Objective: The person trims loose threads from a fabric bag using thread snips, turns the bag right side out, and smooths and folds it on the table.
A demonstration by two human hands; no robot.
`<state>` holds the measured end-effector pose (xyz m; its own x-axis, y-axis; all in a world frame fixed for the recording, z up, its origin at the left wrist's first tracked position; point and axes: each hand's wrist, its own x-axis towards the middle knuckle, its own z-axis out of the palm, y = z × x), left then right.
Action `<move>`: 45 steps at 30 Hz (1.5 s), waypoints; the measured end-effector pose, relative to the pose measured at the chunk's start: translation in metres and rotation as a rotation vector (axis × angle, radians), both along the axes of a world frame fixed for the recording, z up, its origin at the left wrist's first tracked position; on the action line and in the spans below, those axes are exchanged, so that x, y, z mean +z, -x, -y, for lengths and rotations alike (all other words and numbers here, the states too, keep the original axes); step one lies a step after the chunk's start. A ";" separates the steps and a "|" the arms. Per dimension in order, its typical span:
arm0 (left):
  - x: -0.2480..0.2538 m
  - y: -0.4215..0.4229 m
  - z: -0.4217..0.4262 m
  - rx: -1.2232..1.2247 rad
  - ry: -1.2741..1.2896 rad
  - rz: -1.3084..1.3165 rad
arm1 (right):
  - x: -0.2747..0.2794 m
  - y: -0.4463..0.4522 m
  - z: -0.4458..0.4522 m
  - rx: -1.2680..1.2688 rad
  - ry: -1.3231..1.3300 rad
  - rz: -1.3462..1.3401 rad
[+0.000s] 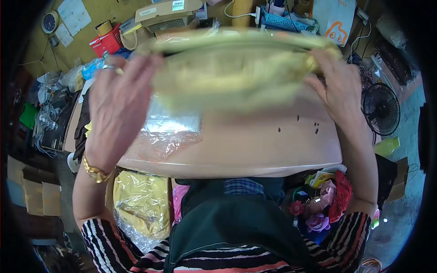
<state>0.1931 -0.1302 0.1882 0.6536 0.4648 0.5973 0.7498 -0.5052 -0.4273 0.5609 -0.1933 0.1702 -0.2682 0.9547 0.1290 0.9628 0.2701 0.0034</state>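
Note:
A pale yellow piece of cloth (227,75), blurred by motion, is stretched between my two hands above the table (255,145). My left hand (120,95) is closed at its left end, though the fingers there are smeared. At the right end, the thumb and fingers of my right hand (334,79) pinch the edge. A dark gap runs along the cloth's upper side, between its layers. Below it, a clear plastic bag (170,125) lies flat on the table's left part, near my left wrist.
Several small dark specks (316,128) dot the tabletop. In front of the table at left stands a box with a yellow item in clear plastic (141,200). A red basket (107,42), a blue basket (287,20) and a cardboard box (168,11) line the back. A black fan (381,109) stands right.

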 end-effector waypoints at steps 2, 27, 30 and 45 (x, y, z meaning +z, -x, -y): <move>-0.024 0.006 -0.004 0.170 0.463 -0.128 | -0.004 0.018 -0.002 -0.026 0.143 0.108; -0.209 -0.061 0.045 0.069 0.878 -0.110 | -0.187 0.067 0.062 -0.256 -0.003 -0.097; -0.217 -0.083 0.033 -0.025 0.910 0.014 | -0.200 0.101 0.049 -0.216 -0.036 -0.083; -0.235 -0.132 0.002 -0.404 0.959 0.563 | -0.267 0.118 0.022 -0.125 -0.147 -0.289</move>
